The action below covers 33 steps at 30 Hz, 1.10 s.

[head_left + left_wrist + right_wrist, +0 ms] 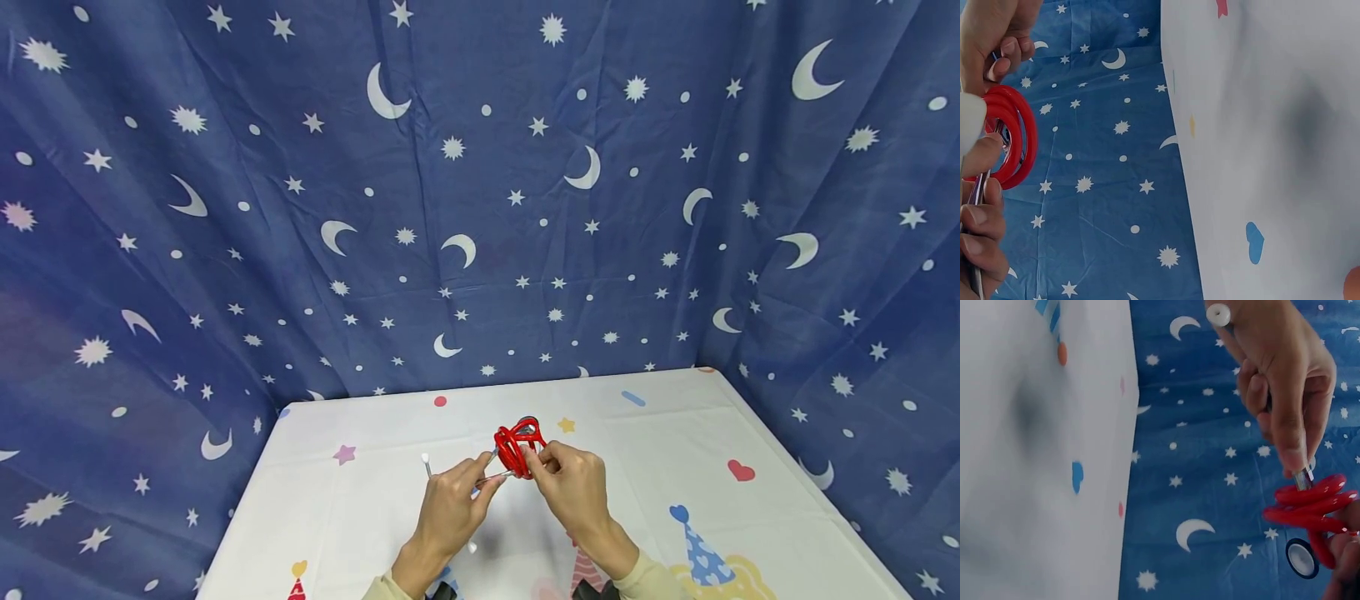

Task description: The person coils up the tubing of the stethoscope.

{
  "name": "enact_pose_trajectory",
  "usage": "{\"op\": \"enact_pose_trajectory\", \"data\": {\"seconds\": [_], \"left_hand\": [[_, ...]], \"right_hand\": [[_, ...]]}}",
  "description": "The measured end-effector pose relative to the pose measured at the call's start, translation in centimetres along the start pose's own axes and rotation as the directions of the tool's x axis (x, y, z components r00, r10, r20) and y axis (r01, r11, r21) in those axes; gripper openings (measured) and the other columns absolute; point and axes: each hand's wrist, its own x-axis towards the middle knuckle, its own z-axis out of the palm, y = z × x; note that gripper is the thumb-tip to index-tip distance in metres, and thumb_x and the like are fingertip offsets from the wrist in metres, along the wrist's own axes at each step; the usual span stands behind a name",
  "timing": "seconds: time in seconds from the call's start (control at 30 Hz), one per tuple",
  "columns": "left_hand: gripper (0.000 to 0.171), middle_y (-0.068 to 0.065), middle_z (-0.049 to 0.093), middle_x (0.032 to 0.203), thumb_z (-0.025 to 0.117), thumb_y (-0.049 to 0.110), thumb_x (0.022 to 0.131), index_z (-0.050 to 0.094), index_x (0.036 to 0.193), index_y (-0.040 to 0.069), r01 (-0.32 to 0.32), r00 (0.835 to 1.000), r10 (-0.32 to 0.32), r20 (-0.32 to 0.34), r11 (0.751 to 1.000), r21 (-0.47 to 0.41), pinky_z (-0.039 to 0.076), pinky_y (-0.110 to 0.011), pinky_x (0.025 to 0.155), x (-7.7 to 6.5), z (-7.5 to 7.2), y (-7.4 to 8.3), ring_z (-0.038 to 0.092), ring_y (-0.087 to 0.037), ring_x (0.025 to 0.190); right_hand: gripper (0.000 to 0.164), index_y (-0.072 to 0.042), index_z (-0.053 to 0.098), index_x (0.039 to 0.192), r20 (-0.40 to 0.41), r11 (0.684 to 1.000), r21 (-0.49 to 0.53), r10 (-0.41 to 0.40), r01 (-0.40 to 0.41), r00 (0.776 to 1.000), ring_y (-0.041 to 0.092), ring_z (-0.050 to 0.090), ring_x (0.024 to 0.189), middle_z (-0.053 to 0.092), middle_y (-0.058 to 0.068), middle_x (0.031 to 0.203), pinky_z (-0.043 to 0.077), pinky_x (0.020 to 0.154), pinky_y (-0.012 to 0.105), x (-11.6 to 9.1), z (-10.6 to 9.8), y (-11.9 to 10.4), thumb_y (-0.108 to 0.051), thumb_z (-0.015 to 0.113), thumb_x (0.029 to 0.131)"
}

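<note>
A stethoscope is held above the table between both hands, its red tubing (512,451) wound in several loops around the metal ear tubes. My left hand (452,502) grips the metal ear tubes (1303,479); white ear tips (425,457) stick out past that hand. On the other side, my right hand (576,487) pinches the red tubing at the coil's right edge. The round chest piece (1302,558) with a dark rim hangs by the coil. In the left wrist view, a white ear tip (969,122) partly covers the hands.
A white cloth with printed party hats, stars and hearts covers the table (360,517). Behind and at both sides hangs a blue curtain (495,233) with white moons and stars.
</note>
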Motion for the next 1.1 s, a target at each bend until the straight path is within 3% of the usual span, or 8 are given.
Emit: {"op": "enact_pose_trajectory", "data": {"seconds": [0.13,0.27,0.47,0.53,0.67,0.73,0.87,1.1], "left_hand": [[0.033,0.005,0.065,0.065,0.081,0.022,0.081,0.073,0.106,0.002,0.023,1.000,-0.023,0.018,1.000,-0.004,0.041,-0.010,0.051,0.0,0.1,0.0,0.055,-0.002,0.052],[0.032,0.007,0.064,0.064,0.082,0.023,0.079,0.074,0.103,0.003,0.035,0.999,-0.035,0.034,0.999,0.018,0.040,-0.009,0.051,-0.1,0.1,0.0,0.050,0.003,0.054],[0.032,0.007,0.065,0.066,0.082,0.022,0.079,0.073,0.104,0.004,0.055,0.998,-0.055,0.025,0.998,0.003,0.043,-0.011,0.053,-0.2,0.1,-0.5,0.054,0.001,0.055],[0.033,0.007,0.065,0.066,0.082,0.022,0.079,0.073,0.104,0.004,0.066,0.998,-0.066,0.019,0.998,-0.009,0.043,-0.011,0.053,-0.1,0.1,-0.7,0.054,0.000,0.055],[0.033,0.010,0.061,0.066,0.083,0.023,0.079,0.074,0.104,0.004,0.082,0.996,-0.081,0.038,0.996,-0.029,0.039,-0.010,0.054,0.1,-0.2,-1.2,0.049,0.001,0.056],[0.032,0.010,0.061,0.068,0.082,0.024,0.079,0.074,0.104,0.004,0.094,0.993,-0.091,0.071,0.995,-0.039,0.039,-0.010,0.055,0.2,-0.1,-1.4,0.049,0.001,0.059],[0.031,0.010,0.061,0.071,0.079,0.022,0.083,0.073,0.108,0.004,0.137,0.976,-0.126,0.178,0.989,-0.056,0.040,-0.012,0.056,0.1,0.1,-2.0,0.049,0.000,0.061],[0.031,0.008,0.065,0.081,0.074,0.020,0.088,0.070,0.117,0.009,0.265,0.916,-0.222,0.334,0.960,-0.088,0.045,-0.017,0.062,0.2,0.7,-3.7,0.049,0.001,0.069]], "right_hand": [[0.036,-0.015,0.053,0.060,-0.048,0.996,-0.062,-0.073,0.070,0.996,-0.010,0.030,0.044,0.048,-0.011,0.045,0.024,0.042,0.008,0.1,0.2,0.6,-0.013,0.088,0.068],[0.044,-0.013,0.046,0.066,-0.032,0.995,-0.075,-0.069,0.066,0.997,-0.008,0.030,0.044,0.046,-0.009,0.046,0.024,0.042,0.009,0.2,0.3,1.3,-0.009,0.090,0.065],[0.028,-0.011,0.056,0.081,0.137,0.979,0.178,0.077,-0.101,0.988,-0.004,0.043,0.053,0.052,-0.010,0.063,0.040,0.047,0.012,0.2,0.1,1.8,-0.011,0.083,0.077],[0.022,-0.010,0.060,0.093,0.242,0.934,0.280,0.153,-0.220,0.958,-0.002,0.052,0.058,0.059,-0.007,0.073,0.047,0.049,0.017,0.3,-0.1,1.8,-0.015,0.079,0.083],[0.027,-0.011,0.062,0.114,0.456,0.790,0.407,0.259,-0.458,0.851,0.007,0.066,0.071,0.069,0.005,0.095,0.055,0.052,0.027,0.5,-0.3,2.0,-0.022,0.071,0.091],[0.030,-0.008,0.062,0.118,0.513,0.730,0.440,0.273,-0.523,0.814,0.010,0.069,0.075,0.069,0.012,0.101,0.056,0.052,0.030,0.5,-0.2,2.2,-0.022,0.068,0.093],[0.031,-0.004,0.062,0.117,0.567,0.671,0.447,0.299,-0.592,0.767,0.012,0.070,0.079,0.069,0.017,0.103,0.057,0.055,0.031,0.5,0.4,2.8,-0.023,0.068,0.094],[0.029,-0.003,0.061,0.112,0.616,0.591,0.408,0.384,-0.696,0.688,0.017,0.069,0.078,0.067,0.019,0.101,0.058,0.060,0.029,0.5,1.5,3.9,-0.020,0.071,0.091]]}}
